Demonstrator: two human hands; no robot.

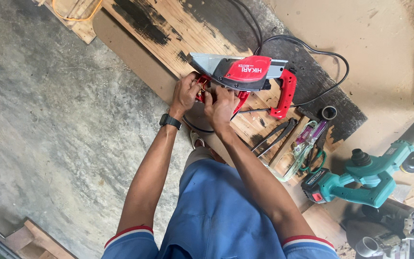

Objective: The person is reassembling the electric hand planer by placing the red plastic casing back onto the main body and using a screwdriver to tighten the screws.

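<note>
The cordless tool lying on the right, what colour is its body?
Teal-green, with a black battery base; the cordless tool shows best in the head view.

Power planer (pixel 250 74) on board (pixel 168 29)

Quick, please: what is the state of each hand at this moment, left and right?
Left hand: closed, gripping the red end of the electric planer.
Right hand: fingers curled on the same red part; a firm grip cannot be told.

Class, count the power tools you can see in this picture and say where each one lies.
3: a red electric planer on the board at both hands; a teal cordless tool at right; a grey machine bottom right, partly cut off. Others may be hidden.
</note>
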